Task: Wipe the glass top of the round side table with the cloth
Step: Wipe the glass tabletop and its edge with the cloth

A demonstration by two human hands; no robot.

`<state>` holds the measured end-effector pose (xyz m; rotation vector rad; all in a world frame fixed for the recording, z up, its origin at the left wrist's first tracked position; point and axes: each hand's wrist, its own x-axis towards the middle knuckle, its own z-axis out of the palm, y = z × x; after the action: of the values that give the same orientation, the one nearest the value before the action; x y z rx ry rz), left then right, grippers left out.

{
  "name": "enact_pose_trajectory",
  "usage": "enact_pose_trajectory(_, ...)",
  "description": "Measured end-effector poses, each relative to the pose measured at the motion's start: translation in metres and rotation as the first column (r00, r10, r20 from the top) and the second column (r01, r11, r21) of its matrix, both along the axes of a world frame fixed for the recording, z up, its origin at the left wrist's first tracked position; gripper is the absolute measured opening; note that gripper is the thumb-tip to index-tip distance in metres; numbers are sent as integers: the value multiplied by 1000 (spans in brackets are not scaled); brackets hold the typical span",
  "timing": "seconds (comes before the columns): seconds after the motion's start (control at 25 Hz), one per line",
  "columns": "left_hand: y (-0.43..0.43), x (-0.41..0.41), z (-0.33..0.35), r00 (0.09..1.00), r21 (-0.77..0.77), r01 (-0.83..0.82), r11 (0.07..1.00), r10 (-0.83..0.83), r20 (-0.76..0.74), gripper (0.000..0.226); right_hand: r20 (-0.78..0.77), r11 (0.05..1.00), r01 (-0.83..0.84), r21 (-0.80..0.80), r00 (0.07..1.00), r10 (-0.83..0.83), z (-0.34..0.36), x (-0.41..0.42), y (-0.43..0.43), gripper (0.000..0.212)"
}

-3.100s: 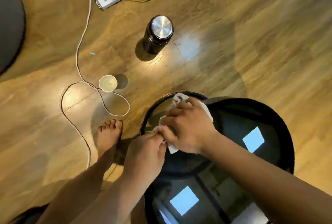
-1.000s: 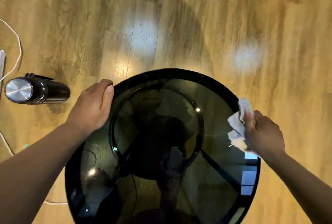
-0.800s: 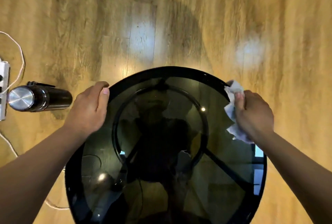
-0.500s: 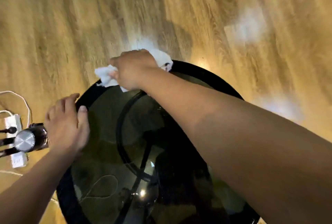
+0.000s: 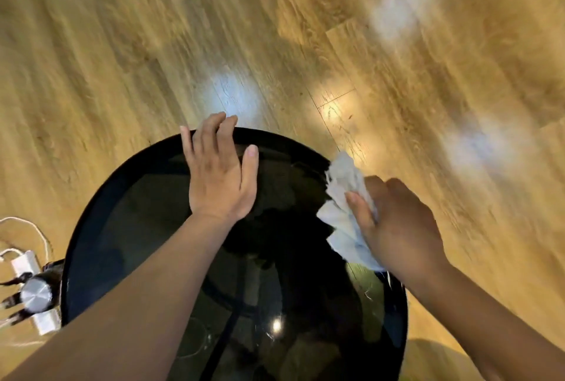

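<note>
Cloth (image 5: pixel 344 194) and right hand (image 5: pixel 397 227) are now at the right edge of the round table's glass top (image 5: pixel 146 227); half a second earlier they were at its far rim. The fingers curl around the crumpled white cloth, with the thumb laid over it, holding it on the glass just inside the black rim (image 5: pixel 80 227). The left hand (image 5: pixel 218 179) has shifted from the left rim to the far rim and lies flat, fingers straight and slightly spread. On the wooden floor (image 5: pixel 305 29) at the left, a dark flask (image 5: pixel 37 293) has its steel lid on, so its contents are hidden. It is close by a white power strip (image 5: pixel 26 262).
</note>
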<state>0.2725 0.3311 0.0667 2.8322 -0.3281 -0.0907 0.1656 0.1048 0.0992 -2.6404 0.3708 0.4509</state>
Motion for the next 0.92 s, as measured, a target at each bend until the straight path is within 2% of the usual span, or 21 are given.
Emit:
enact_pose_trajectory(0.08, 2, 2, 0, 1000, -20, 21, 1000, -21, 18, 44, -26, 992, 70, 101, 997, -68, 4, -25, -5, 48)
enact_pose_trajectory(0.2, 1, 5, -1, 1000, -46, 21, 999, -20, 17, 43, -7, 979, 55, 196, 998, -55, 1, 23, 8, 32)
enact_pose_trajectory(0.28, 0, 6, -3, 999, -79, 31, 996, -29, 16, 44, 32, 969, -146, 200, 989, 142, -6, 86, 29, 32)
enact_pose_trajectory(0.4, 4, 5, -4, 998, -140, -60, 988, 58, -17, 49, -34, 839, -477, 262, 864, 502, -12, 174, 89, 22)
enact_pose_trajectory(0.44, 4, 6, -4, 993, -160, -115, 980, 110, -38, 54, -47, 796, -510, 327, 832, 553, -12, 195, 106, 21)
enact_pose_trajectory(0.52, 4, 7, -3, 989, -169, -148, 974, 143, -41, 61, -73, 754, -467, 462, 827, 557, -16, 212, 114, 15)
enact_pose_trajectory(0.56, 3, 7, -3, 992, -157, -121, 980, 117, -37, 62, -77, 748, -413, 519, 849, 523, -19, 206, 105, 15)
enact_pose_trajectory(0.64, 2, 9, -2, 997, -148, -67, 987, 62, -42, 61, -111, 784, -244, 570, 923, 368, -26, 169, 64, 31)
enact_pose_trajectory(0.68, 2, 10, -2, 998, -140, -55, 989, 50, -39, 61, -111, 801, -139, 583, 963, 247, -27, 138, 40, 39)
enact_pose_trajectory(0.76, 1, 10, -3, 999, -102, -36, 994, 35, -16, 60, -85, 800, 79, 595, 996, -35, -21, 58, 4, 38)
enact_pose_trajectory(0.84, 2, 9, -3, 999, -73, -32, 997, 31, -8, 60, -184, 759, 356, 545, 934, -305, -7, -34, -8, 45)
enact_pose_trajectory(0.88, 3, 9, -4, 999, -72, -38, 997, 37, -7, 60, -253, 743, 466, 482, 885, -391, 0, -76, -8, 49)
enact_pose_trajectory(0.92, 3, 9, -5, 999, -75, -37, 997, 37, 0, 59, -275, 753, 495, 433, 868, -413, 7, -107, -5, 51)
